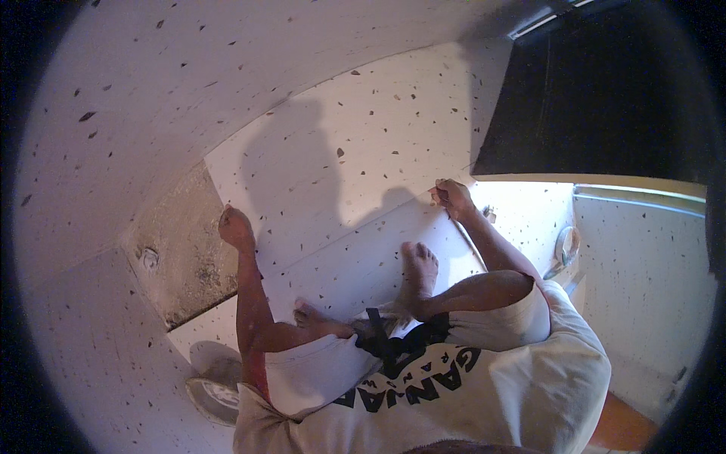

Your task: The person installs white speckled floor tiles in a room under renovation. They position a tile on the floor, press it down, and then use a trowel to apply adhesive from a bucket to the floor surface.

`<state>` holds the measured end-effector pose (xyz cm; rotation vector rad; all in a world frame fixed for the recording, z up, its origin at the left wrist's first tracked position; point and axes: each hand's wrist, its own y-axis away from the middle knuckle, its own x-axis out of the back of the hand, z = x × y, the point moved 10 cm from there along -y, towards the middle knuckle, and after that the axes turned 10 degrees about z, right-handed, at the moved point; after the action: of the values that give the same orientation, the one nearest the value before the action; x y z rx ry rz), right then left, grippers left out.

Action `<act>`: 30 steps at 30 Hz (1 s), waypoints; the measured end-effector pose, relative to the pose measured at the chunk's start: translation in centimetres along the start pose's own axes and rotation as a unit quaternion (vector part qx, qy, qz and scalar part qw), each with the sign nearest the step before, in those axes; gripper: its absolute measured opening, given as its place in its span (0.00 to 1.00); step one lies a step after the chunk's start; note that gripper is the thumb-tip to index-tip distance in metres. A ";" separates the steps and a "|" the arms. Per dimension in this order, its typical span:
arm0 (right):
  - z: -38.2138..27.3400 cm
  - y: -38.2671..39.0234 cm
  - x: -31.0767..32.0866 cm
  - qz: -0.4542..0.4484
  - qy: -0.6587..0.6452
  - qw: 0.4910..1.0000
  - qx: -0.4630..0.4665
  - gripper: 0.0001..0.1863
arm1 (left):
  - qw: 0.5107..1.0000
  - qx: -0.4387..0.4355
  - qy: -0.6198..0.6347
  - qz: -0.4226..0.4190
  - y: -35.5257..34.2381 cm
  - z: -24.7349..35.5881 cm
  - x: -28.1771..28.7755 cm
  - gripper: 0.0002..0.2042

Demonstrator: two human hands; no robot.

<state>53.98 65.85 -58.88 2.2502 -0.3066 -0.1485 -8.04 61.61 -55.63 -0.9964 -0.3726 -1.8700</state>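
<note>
My left hand [234, 225] is closed beside a grimy, sandy square patch [174, 265] in the pale surface flecked with dark chips [374, 132]. My right hand [454, 197] has its fingers pinched at the edge of a pale panel, near the lower edge of a black panel [582, 106]. What either hand holds, if anything, is too small or hidden to make out. Between my arms are my bare feet [420, 265] and pale shorts, on the speckled surface.
A round pale container [203, 397] stands at the lower left. At the right are a ring-shaped object [567, 242], a small fitting [490, 214] and a speckled wall [643, 295]. Another speckled wall [121, 68] rises at the upper left. An orange surface [624, 420] shows at the lower right.
</note>
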 end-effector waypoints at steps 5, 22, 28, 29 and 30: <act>0.2 -0.1 1.5 0.046 0.016 0.999 -0.005 0.08 | 0.999 0.026 -0.020 -0.020 0.3 3.3 0.7 0.18; 0.0 -1.5 1.7 0.059 0.057 0.996 -0.043 0.04 | 0.994 0.092 0.045 -0.030 0.6 1.6 0.6 0.17; 0.2 -1.7 1.7 0.082 0.066 0.993 -0.056 0.04 | 0.991 0.113 0.071 -0.022 0.7 2.0 1.4 0.20; 0.2 -1.6 2.0 0.084 0.071 0.992 -0.057 0.05 | 0.990 0.119 0.068 -0.030 0.9 2.4 1.3 0.20; 0.2 -1.5 2.2 0.089 0.072 0.992 -0.056 0.05 | 0.990 0.118 0.075 -0.029 0.9 2.6 1.0 0.20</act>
<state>56.31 66.05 -60.18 2.0978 -0.4087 0.0888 -6.28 62.12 -53.39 -0.6873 -0.5245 -1.8890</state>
